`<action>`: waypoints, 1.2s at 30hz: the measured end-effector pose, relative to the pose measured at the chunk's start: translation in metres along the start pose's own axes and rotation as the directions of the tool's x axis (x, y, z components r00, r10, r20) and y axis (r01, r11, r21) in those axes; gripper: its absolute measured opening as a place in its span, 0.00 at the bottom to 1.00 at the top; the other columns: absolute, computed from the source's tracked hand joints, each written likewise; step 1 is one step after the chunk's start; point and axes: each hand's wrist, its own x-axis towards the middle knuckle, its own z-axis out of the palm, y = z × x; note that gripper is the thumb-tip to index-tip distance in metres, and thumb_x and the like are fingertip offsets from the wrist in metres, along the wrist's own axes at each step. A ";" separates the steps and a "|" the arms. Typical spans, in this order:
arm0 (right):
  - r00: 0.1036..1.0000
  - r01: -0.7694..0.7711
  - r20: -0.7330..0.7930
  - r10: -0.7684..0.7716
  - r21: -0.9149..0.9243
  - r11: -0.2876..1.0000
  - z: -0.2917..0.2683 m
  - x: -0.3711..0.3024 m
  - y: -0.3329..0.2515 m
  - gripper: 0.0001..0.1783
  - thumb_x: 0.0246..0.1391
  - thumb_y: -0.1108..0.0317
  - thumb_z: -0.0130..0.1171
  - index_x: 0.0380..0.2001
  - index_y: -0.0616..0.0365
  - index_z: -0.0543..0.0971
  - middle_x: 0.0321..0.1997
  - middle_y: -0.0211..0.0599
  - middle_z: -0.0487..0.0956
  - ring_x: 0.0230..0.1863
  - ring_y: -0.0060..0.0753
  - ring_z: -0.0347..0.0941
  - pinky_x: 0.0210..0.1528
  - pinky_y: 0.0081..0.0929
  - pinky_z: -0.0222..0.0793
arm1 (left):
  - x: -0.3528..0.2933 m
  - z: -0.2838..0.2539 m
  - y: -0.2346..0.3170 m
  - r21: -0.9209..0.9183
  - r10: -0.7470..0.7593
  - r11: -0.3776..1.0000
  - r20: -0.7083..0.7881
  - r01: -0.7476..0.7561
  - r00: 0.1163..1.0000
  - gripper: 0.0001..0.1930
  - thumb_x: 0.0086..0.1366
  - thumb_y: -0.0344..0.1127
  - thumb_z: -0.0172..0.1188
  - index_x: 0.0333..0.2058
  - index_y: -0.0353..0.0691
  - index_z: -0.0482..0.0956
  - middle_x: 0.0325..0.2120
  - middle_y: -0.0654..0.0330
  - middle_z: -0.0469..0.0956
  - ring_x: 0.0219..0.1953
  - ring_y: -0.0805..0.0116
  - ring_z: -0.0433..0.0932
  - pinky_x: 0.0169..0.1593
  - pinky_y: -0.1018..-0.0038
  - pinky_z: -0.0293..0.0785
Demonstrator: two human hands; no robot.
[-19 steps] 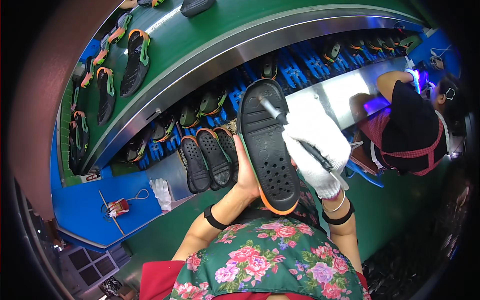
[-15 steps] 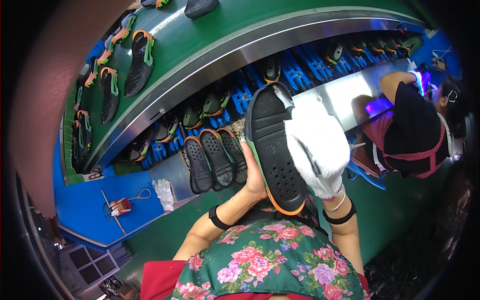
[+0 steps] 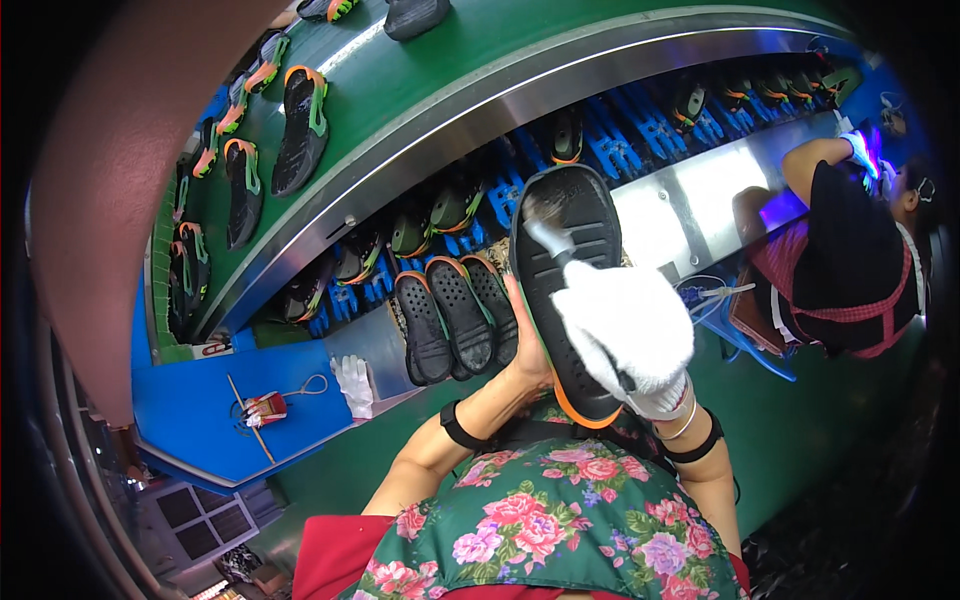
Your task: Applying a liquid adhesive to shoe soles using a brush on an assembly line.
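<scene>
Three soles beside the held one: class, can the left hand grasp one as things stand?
Probably not: the three soles are close, but the left hand is holding another sole.

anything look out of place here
One oddity: a loose white glove lies at the right edge of the blue table, while the left hand, holding the sole, is bare and the right hand gloved.
</scene>
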 end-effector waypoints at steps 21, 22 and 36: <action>0.999 0.053 -0.006 -0.052 0.069 0.996 0.001 -0.007 0.011 0.21 0.49 0.76 0.67 0.50 0.57 0.84 0.51 0.41 0.85 0.48 0.40 0.81 0.48 0.36 0.78 | -0.001 -0.024 0.020 0.325 0.089 0.946 -0.270 0.003 0.959 0.49 0.67 0.81 0.29 0.71 0.49 0.62 0.63 0.59 0.72 0.62 0.58 0.73 0.68 0.58 0.67; 0.990 0.137 -0.047 -0.133 0.106 0.985 0.010 -0.008 0.012 0.21 0.48 0.75 0.68 0.49 0.56 0.85 0.49 0.39 0.85 0.45 0.40 0.82 0.46 0.36 0.78 | 0.001 -0.025 0.023 0.322 0.054 0.947 -0.182 0.007 0.982 0.49 0.66 0.81 0.29 0.70 0.49 0.62 0.62 0.59 0.72 0.61 0.58 0.73 0.68 0.58 0.67; 0.998 0.061 -0.045 -0.047 0.409 0.910 0.003 -0.008 0.024 0.17 0.49 0.74 0.70 0.46 0.52 0.87 0.45 0.37 0.87 0.44 0.38 0.83 0.45 0.34 0.78 | 0.009 -0.014 0.034 0.296 0.034 0.955 -0.135 0.007 0.990 0.60 0.55 0.90 0.34 0.62 0.36 0.70 0.49 0.44 0.80 0.48 0.53 0.81 0.54 0.58 0.78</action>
